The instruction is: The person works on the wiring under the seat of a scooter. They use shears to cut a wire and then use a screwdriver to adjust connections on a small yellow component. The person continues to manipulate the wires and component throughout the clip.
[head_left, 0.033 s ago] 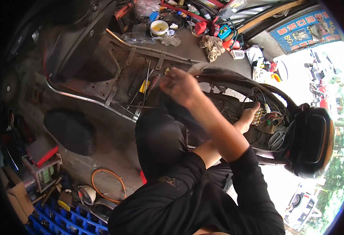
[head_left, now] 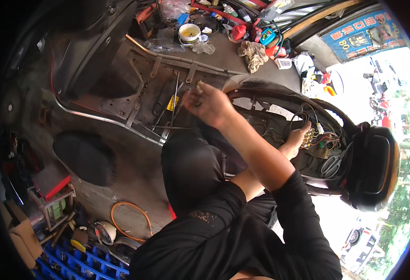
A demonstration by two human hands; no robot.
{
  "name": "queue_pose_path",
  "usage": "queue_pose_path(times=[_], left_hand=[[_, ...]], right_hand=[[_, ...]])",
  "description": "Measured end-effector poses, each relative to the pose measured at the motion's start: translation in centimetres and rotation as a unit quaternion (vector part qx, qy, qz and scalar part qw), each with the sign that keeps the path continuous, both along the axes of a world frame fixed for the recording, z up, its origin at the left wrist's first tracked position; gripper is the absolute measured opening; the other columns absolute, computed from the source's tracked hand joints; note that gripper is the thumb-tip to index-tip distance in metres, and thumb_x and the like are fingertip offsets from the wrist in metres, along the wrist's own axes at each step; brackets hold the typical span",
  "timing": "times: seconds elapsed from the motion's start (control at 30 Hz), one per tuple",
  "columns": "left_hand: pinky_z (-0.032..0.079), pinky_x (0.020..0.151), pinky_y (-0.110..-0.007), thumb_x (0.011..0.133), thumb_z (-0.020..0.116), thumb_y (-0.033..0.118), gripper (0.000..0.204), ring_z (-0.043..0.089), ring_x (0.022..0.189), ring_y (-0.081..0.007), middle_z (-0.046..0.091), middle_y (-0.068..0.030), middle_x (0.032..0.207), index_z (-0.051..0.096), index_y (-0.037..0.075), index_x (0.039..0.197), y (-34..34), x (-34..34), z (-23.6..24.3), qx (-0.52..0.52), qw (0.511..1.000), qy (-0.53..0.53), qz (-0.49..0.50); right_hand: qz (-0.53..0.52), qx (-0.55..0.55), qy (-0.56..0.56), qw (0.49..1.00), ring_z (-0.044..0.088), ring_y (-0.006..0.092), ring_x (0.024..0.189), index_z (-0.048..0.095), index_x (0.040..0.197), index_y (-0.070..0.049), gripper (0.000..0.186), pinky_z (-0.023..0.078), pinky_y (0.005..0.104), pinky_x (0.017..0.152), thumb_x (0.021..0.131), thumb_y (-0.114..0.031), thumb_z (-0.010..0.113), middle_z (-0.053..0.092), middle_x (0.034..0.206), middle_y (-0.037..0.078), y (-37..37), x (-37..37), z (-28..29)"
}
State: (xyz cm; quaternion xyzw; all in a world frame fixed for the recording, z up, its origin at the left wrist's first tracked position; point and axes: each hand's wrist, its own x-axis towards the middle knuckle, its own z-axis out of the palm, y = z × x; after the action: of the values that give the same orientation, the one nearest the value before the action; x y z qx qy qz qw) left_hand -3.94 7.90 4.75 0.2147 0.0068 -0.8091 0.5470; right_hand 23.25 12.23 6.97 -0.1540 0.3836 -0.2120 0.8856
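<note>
My forearms cross, the right one above the left. At the right, my left hand (head_left: 297,138) is closed on a terminal block (head_left: 308,138) with several brass-coloured screws, inside the scooter's opened rear body (head_left: 265,123). Over the scooter's footboard, my right hand (head_left: 210,106) hovers beside several long thin tools; its fingers are smeared by motion, so whether they hold anything does not show. A small yellowish piece (head_left: 199,84) shows by its thumb. Among the tools is a screwdriver shaft (head_left: 176,88), near a yellow-labelled item (head_left: 172,103).
Loose wires (head_left: 326,138) and grey-handled scissors (head_left: 331,164) lie in the rear body, with a black top box (head_left: 371,168) behind. The seat (head_left: 84,157) rests on the floor at left. A white tub (head_left: 189,34), a rag (head_left: 253,56) and bottles stand beyond; an orange hose (head_left: 130,204) lies lower left.
My right hand has shifted slightly left toward the tools, its fingers more stretched. My left hand stays at the terminal block.
</note>
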Motion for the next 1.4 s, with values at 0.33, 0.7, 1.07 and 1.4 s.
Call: queue_pose_path(times=[0.33,0.7,1.07,1.4], left_hand=[[0.036,0.093,-0.035,0.084,0.065,0.067,0.069,0.051,0.091,-0.0137,0.063,-0.0051,0.092,0.066,-0.001,0.095,-0.3,-1.1,-1.7,-0.008,1.0,-0.02,-0.004],[0.044,0.083,-0.038,0.085,0.069,0.055,0.058,0.058,0.084,-0.0173,0.063,-0.0067,0.087,0.065,-0.002,0.094,-0.1,-0.7,-3.1,0.008,0.986,-0.163,0.027],[0.052,0.061,-0.033,0.09,0.064,0.027,0.028,0.065,0.075,-0.0168,0.067,-0.0079,0.086,0.066,0.002,0.1,0.2,-0.1,-2.1,-0.072,0.985,-0.151,0.045],[0.05,0.086,-0.04,0.098,0.058,0.026,0.028,0.064,0.097,-0.0187,0.068,-0.0052,0.107,0.063,0.005,0.115,1.2,2.2,0.3,-0.13,0.957,-0.258,0.015]], right_hand=[[0.007,-0.076,0.209,0.975,0.055,0.0242,0.09,0.054,0.102,-0.006,0.026,0.046,0.0439,0.096,0.102,-0.032,0.05,0.056,0.099,0.011,-1.1,5.6,-9.1],[0.148,-0.13,0.038,0.98,0.047,0.0348,0.132,0.042,0.132,0.016,0.049,0.038,0.0453,0.113,0.1,-0.019,0.056,0.048,0.136,0.027,0.7,1.1,3.8],[0.047,-0.588,0.455,0.667,0.065,0.0158,0.089,0.068,0.11,0.001,0.025,0.052,0.0318,0.082,0.091,-0.016,0.064,0.07,0.095,0.009,-4.9,-34.5,9.5],[-0.01,-0.703,0.478,0.526,0.064,0.0417,0.1,0.06,0.123,-0.004,0.041,0.05,0.0468,0.086,0.082,-0.004,0.058,0.067,0.104,0.024,-2.4,-42.2,6.2]])
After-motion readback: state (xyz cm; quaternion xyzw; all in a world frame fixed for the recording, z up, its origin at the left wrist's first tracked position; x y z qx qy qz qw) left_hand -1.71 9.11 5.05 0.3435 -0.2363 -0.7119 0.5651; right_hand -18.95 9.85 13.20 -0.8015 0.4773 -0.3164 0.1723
